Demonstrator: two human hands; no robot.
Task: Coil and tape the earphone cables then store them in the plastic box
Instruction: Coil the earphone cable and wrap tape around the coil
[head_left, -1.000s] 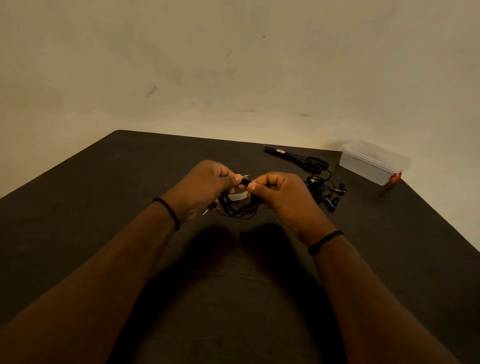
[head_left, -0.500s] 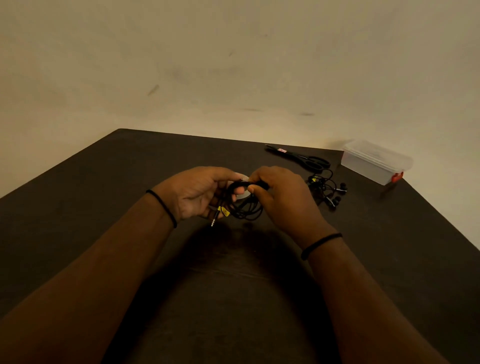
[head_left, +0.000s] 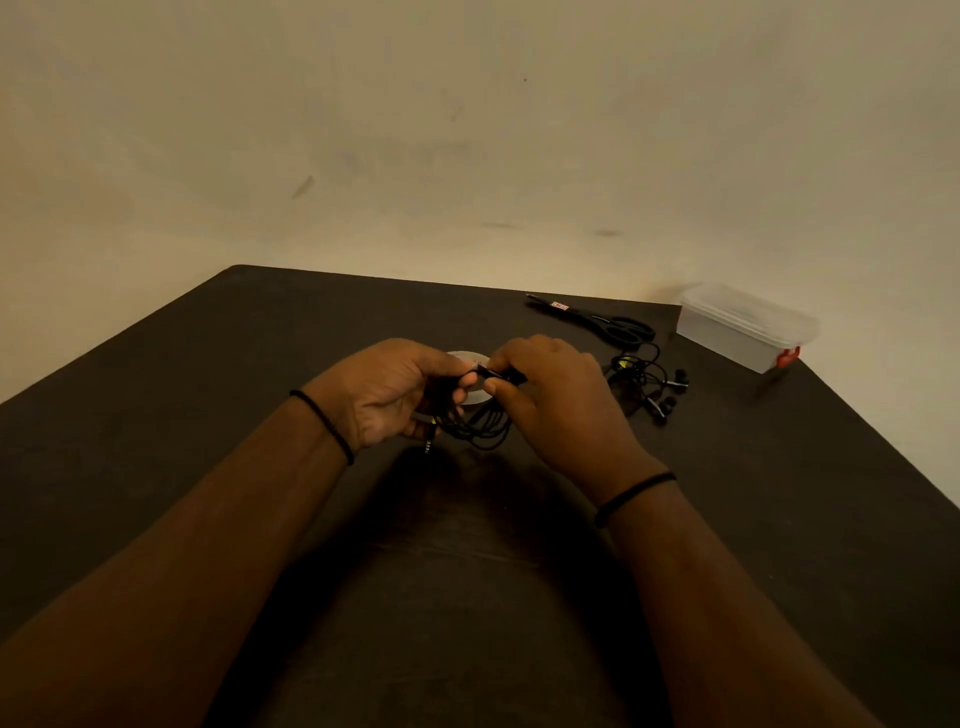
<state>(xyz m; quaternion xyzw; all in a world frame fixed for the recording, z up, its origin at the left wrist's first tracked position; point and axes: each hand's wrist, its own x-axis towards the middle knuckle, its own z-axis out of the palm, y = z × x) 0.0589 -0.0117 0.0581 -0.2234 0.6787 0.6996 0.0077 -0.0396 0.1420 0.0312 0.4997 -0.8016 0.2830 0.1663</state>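
Observation:
A coiled black earphone cable (head_left: 480, 423) hangs between my two hands above the middle of the dark table (head_left: 208, 374), its jack plug dangling at the lower left. My left hand (head_left: 387, 395) grips the coil from the left. My right hand (head_left: 553, 397) pinches the top of the coil with thumb and forefinger. A roll of clear tape (head_left: 470, 358) lies on the table just behind my fingers, partly hidden. A second pile of black earphones (head_left: 649, 382) lies to the right. The lidded translucent plastic box (head_left: 743, 327) stands at the far right.
Black scissors (head_left: 597, 319) lie near the table's far edge, between the tape and the box. The box has a red latch on its right end. A plain wall rises behind the table.
Both hands have kept working the coil. My left palm has turned more toward me and my right thumb and finger have shifted along the top of the coil; the tape roll shows more behind them.

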